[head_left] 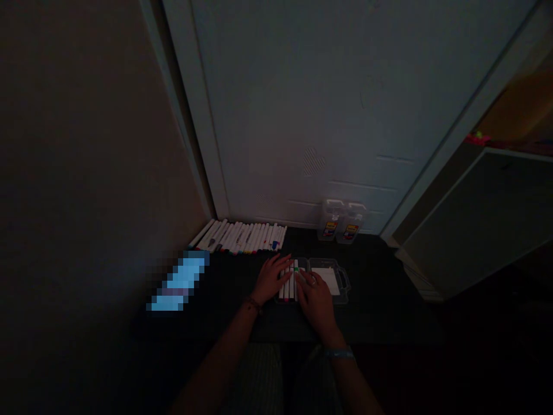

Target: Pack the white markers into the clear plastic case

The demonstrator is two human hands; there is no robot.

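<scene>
A clear plastic case point(343, 297) lies unfolded on the dark table in front of me. Several white markers point(286, 293) rest side by side in its left half, and a white card point(329, 280) is in the right half. My left hand point(272, 280) lies over the left edge of the case, fingers stretched across the markers. My right hand point(317, 297) is bent over the same row from the right, its fingers closed at a white marker with a green band point(296, 270). The fingertips are partly hidden in the dim light.
A long row of white markers point(246, 237) lies at the back left of the dark table point(380, 311). Two clear upright cases point(330, 222) with labels stand against the wall at the back right. A blurred bright rectangle point(181, 282) is at the left edge.
</scene>
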